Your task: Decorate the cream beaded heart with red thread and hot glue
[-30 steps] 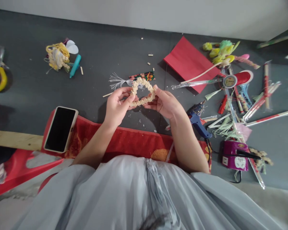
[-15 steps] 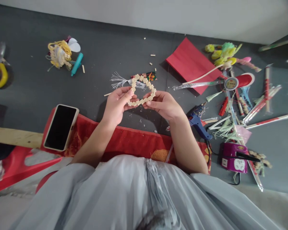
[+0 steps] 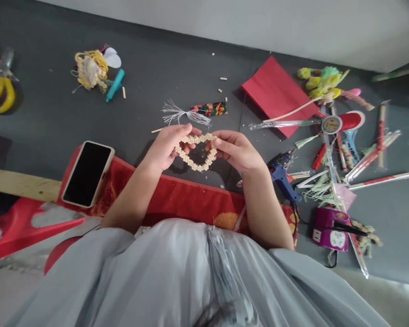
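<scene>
A cream beaded ring point(image 3: 198, 166), bent into a rough heart shape, is held up between both hands over the dark table. My left hand point(image 3: 167, 147) pinches its left side, thumb on top. At its right side my right hand point(image 3: 236, 149) grips it between thumb and fingers. Some fingertips are hidden behind the beads. Just beyond the hands lie a bundle of white wires point(image 3: 186, 113) and a flower-patterned strip point(image 3: 209, 109). A thin cream stick point(image 3: 157, 130) rests beside the left hand.
A phone point(image 3: 88, 173) lies at left on a red cloth point(image 3: 191, 202). On the right are a blue glue gun point(image 3: 284, 181), a purple power socket point(image 3: 330, 229), red paper point(image 3: 276, 91) and a red ribbon spool point(image 3: 349, 120). Yellow-handled scissors point(image 3: 2, 95) and a teal marker point(image 3: 115, 85) lie on the left.
The beaded ring has tipped and dropped toward me, its point now facing my body. The right thumb has moved up to the ring's upper right. The view has shifted slightly.
</scene>
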Demonstrator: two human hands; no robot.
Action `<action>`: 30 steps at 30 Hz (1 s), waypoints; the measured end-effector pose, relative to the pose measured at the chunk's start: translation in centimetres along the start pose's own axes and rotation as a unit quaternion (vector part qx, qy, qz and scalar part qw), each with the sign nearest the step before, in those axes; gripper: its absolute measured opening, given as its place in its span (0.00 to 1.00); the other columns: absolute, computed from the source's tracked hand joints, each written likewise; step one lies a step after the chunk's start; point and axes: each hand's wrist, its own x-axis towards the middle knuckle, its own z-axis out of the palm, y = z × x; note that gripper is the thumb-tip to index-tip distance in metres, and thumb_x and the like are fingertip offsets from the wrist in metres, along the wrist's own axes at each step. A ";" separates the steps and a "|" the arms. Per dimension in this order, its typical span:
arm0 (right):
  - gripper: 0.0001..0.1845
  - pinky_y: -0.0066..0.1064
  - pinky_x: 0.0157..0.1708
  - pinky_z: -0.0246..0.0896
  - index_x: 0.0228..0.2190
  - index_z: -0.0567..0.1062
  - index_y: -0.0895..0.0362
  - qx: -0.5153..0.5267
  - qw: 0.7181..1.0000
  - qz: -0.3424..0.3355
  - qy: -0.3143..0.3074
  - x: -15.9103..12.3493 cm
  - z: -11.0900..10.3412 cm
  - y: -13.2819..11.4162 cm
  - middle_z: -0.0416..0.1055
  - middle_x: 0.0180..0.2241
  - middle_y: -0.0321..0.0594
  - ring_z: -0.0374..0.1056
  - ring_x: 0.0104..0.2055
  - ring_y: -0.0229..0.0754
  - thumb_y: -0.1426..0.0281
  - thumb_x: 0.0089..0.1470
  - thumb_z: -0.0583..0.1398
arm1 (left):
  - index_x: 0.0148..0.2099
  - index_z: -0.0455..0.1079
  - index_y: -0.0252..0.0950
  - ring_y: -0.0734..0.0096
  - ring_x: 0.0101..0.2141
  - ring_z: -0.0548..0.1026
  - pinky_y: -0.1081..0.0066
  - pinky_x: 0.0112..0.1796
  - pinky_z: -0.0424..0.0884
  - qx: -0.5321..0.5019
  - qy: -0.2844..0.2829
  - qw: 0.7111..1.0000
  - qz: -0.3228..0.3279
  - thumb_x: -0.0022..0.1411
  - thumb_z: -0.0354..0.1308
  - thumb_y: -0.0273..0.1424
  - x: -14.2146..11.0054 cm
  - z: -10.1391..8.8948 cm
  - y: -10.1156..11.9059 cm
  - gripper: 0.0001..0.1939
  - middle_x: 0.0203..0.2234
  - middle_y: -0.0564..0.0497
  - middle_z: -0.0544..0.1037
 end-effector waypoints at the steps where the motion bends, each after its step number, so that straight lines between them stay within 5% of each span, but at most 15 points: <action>1: 0.26 0.25 0.32 0.71 0.33 0.83 0.56 0.004 1.000 -0.002 0.003 0.0 0.1 0.0 0.77 0.29 0.35 0.70 0.29 0.33 0.49 0.39 0.75 | 0.37 0.76 0.35 0.77 0.17 0.68 0.75 0.17 0.54 -0.005 0.005 1.000 0.004 0.58 0.64 0.56 0.1 0.0 0.0 0.26 0.20 0.51 0.73; 7: 0.26 0.27 0.33 0.73 0.35 0.82 0.54 -0.006 0.995 -0.050 0.081 0.1 -0.1 -0.1 0.77 0.31 0.35 0.72 0.31 0.35 0.48 0.42 0.74 | 0.37 0.73 0.37 0.73 0.19 0.71 0.73 0.21 0.65 -0.034 0.022 0.999 0.028 0.65 0.46 0.65 0.7 0.0 -0.6 0.35 0.21 0.51 0.73; 11: 0.24 0.28 0.34 0.73 0.34 0.81 0.53 -0.007 0.987 -0.087 0.138 0.0 -0.4 -0.5 0.77 0.31 0.35 0.71 0.31 0.35 0.48 0.44 0.72 | 0.32 0.70 0.38 0.79 0.14 0.63 0.75 0.16 0.56 -0.005 0.052 0.996 0.074 0.62 0.57 0.61 0.5 0.4 -0.8 0.30 0.18 0.54 0.70; 14: 0.21 0.28 0.33 0.72 0.33 0.81 0.52 0.002 0.981 -0.110 0.157 -0.1 -0.7 -1.0 0.76 0.31 0.35 0.69 0.29 0.33 0.49 0.46 0.72 | 0.28 0.67 0.38 0.82 0.13 0.57 0.76 0.15 0.49 0.023 0.023 0.996 0.088 0.57 0.66 0.57 0.3 0.6 -1.1 0.27 0.14 0.57 0.65; 19: 0.23 0.29 0.33 0.72 0.32 0.81 0.52 -0.017 0.978 -0.120 0.170 -0.6 -0.9 -1.7 0.77 0.31 0.35 0.69 0.29 0.34 0.47 0.44 0.72 | 0.41 0.72 0.41 0.79 0.19 0.67 0.78 0.18 0.57 0.049 0.043 0.992 0.110 0.46 0.77 0.40 0.4 0.7 -1.7 0.23 0.19 0.59 0.72; 23: 0.23 0.29 0.33 0.71 0.33 0.82 0.53 -0.032 0.978 -0.123 0.166 -0.9 -0.9 -2.2 0.75 0.30 0.36 0.70 0.30 0.35 0.47 0.46 0.71 | 0.44 0.73 0.38 0.80 0.21 0.68 0.76 0.20 0.62 0.035 0.018 0.994 0.102 0.46 0.75 0.34 -0.3 1.3 -1.2 0.23 0.29 0.55 0.77; 30: 0.24 0.30 0.31 0.71 0.33 0.82 0.53 -0.027 0.978 -0.129 0.161 -1.1 -0.9 -2.5 0.76 0.29 0.36 0.69 0.28 0.35 0.46 0.44 0.72 | 0.37 0.76 0.36 0.78 0.22 0.69 0.75 0.22 0.67 -0.011 -0.033 0.993 0.114 0.50 0.73 0.40 -1.2 1.7 -0.4 0.16 0.21 0.57 0.72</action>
